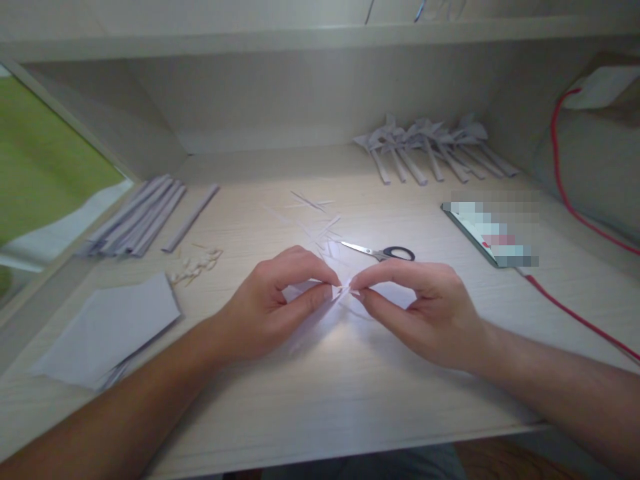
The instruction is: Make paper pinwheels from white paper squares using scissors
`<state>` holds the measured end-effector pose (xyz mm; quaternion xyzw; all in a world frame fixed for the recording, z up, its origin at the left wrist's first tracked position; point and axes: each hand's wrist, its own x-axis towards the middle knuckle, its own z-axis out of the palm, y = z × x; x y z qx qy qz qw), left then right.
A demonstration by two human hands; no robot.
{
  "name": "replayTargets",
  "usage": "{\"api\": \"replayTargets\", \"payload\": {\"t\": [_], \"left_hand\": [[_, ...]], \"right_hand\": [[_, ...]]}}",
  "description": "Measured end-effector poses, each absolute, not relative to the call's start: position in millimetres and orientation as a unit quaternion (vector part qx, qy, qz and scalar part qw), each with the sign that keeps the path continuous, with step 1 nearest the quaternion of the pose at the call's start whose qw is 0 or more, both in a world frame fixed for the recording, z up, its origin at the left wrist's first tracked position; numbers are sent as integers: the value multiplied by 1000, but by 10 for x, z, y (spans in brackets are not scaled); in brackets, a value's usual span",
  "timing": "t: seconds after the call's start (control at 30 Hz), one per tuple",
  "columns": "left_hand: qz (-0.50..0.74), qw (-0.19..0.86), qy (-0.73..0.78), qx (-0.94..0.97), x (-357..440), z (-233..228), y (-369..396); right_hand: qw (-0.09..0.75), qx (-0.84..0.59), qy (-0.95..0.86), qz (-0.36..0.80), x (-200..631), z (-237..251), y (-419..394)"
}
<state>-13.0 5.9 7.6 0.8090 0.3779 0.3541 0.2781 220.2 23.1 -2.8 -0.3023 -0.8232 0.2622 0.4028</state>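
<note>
At the middle of the desk, my left hand (283, 297) and my right hand (425, 307) meet over a piece of folded white paper (345, 292). Each hand has thumb and forefinger pinched on the paper near its centre. Parts of the sheet show behind and under my fingers, and its full shape is hidden. Just beyond my hands lie black-handled scissors (377, 252), blades pointing left. Thin paper scraps (320, 223) are scattered behind and left of the scissors.
Finished paper pinwheels (425, 147) lie along the back right. At left are rolled paper tubes (137, 220), small sticks with white bits (197, 263) and a stack of paper sheets (115, 320). A phone (487, 233) with a red cable (580, 317) lies right.
</note>
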Motion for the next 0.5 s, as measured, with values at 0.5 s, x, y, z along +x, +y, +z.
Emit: {"api": "replayTargets", "payload": {"t": [0.5], "left_hand": [[335,232,368,836,-131,104,55]], "right_hand": [[404,-272,-836,254,2203,-26,225]]}}
